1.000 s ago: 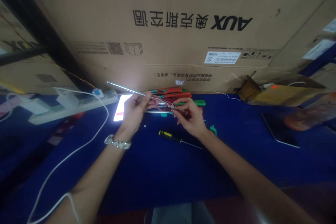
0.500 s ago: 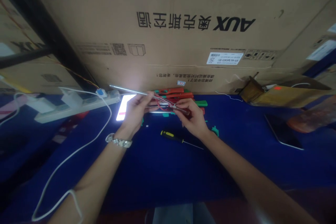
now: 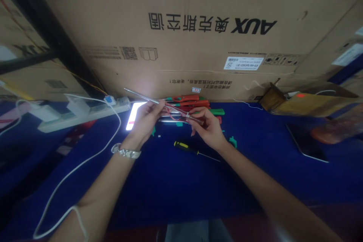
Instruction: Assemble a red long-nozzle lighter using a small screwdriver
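My left hand (image 3: 149, 117), with a watch on its wrist, is closed around a thin silvery metal rod (image 3: 141, 96) that slants up to the left past the fingers. Between the hands run thin red wires (image 3: 169, 112). My right hand (image 3: 208, 125) pinches the rod's lower right end and the wires; the fingers partly hide what is there. Just behind the hands lie several long-nosed lighters with red handles (image 3: 195, 103) and one green handle (image 3: 217, 112). Nearer to me, a black and yellow screwdriver (image 3: 185, 146) rests on the blue table (image 3: 181, 185).
A lit phone (image 3: 133, 119) lies left of my left hand, beside a white power strip (image 3: 85, 115) with a trailing white cable (image 3: 82, 162). Small green plastic pieces (image 3: 233, 142) lie about. To the right are a dark phone (image 3: 306, 143) and an open carton (image 3: 314, 102). A large cardboard box (image 3: 181, 56) stands behind.
The rod's far tip has moved slightly right and up, and the rod tilts more steeply. My left wrist has shifted a little left. Both hands keep their hold.
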A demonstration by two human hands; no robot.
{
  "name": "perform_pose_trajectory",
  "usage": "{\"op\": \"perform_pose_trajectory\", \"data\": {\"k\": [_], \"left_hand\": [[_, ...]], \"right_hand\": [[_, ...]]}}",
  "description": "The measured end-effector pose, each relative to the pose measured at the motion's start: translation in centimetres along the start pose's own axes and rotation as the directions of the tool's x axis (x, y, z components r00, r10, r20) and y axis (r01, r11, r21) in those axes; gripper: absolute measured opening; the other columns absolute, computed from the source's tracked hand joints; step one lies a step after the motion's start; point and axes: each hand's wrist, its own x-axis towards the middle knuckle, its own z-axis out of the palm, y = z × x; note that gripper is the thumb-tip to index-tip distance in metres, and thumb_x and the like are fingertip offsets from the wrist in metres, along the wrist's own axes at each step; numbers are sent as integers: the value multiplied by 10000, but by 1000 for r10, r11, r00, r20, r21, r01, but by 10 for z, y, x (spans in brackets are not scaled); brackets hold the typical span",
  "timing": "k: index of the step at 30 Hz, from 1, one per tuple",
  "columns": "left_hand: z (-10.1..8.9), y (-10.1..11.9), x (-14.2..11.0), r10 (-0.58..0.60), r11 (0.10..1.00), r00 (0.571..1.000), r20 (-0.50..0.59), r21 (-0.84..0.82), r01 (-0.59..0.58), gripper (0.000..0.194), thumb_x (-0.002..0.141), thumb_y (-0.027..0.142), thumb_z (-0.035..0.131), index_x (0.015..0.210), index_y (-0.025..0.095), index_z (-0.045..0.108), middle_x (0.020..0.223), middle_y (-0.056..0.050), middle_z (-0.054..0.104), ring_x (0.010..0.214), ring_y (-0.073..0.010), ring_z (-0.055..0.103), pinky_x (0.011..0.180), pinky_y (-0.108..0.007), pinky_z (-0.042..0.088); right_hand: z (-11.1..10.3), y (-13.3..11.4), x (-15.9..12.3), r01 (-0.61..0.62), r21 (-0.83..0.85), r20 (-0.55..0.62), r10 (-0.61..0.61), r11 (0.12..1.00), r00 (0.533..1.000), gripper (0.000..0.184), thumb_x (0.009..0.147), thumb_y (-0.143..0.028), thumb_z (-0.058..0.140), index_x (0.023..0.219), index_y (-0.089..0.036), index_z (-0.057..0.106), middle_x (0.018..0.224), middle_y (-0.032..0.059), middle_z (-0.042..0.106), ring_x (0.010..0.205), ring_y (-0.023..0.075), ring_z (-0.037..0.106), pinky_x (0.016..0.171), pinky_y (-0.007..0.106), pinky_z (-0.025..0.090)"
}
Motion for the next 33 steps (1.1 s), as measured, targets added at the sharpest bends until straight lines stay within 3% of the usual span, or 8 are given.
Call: {"op": "perform_pose_trajectory", "data": {"k": [3,8,10,15,21,25,29,33], "left_hand": [[0,-3,0,59,996,998,-16,63,-58,321,711,410,836,855,146,722,812,-40,728,700,-128,675,723,-267,577],[6,-7,-5,144,978,989,-20,153,-139,292,758,393,803,911,156,728,795,-34,726,714,-140,677,743,-273,564],[9,-7,-7,159,978,987,-11,137,-156,291,758,385,805,918,156,724,791,-28,719,710,-137,672,735,-269,565],[12,-2,-9,103,992,995,-9,67,-103,311,727,385,825,902,156,710,826,-28,708,730,-140,675,683,-263,587],[13,3,-10,85,996,994,-64,43,-82,337,713,416,826,886,161,689,849,-38,712,730,-150,692,572,-231,582],[12,5,-8,90,996,995,-50,-2,-90,356,707,417,834,888,164,660,866,-48,740,687,-153,708,562,-243,595],[10,7,-8,81,996,996,-26,-21,-82,360,700,412,843,868,160,650,844,-58,757,682,-158,722,596,-250,611],[10,7,-8,73,997,996,-42,-22,-74,368,692,415,849,865,163,644,834,-50,757,668,-159,727,611,-257,621]], "right_hand": [[5,-1,0,-33,-53,-59,30,998,998,325,826,-467,712,950,-236,519,1053,43,582,663,119,595,508,280,565],[14,-5,1,-92,-229,-257,31,969,966,327,821,-429,711,848,-247,441,787,-7,572,683,145,595,639,296,540],[16,-7,2,-91,-252,-272,20,964,962,305,820,-391,694,834,-248,425,746,-20,554,658,143,580,635,297,523],[15,-8,2,-53,-259,-229,-8,964,973,229,822,-303,658,863,-249,440,763,-21,555,670,141,569,634,289,507],[10,-3,0,62,-229,-102,-87,972,991,180,888,-318,632,937,-248,473,897,13,587,749,151,597,689,303,521],[7,2,2,187,-272,-78,-215,944,974,160,890,-306,653,913,-238,509,977,41,584,876,175,610,786,338,530],[3,7,4,208,-265,-60,-232,942,971,181,891,-300,661,844,-232,501,1040,55,581,958,194,620,793,355,542],[3,3,5,274,-332,-37,-302,903,952,151,879,-240,668,948,-242,533,1043,53,587,973,196,618,835,373,541]]}}
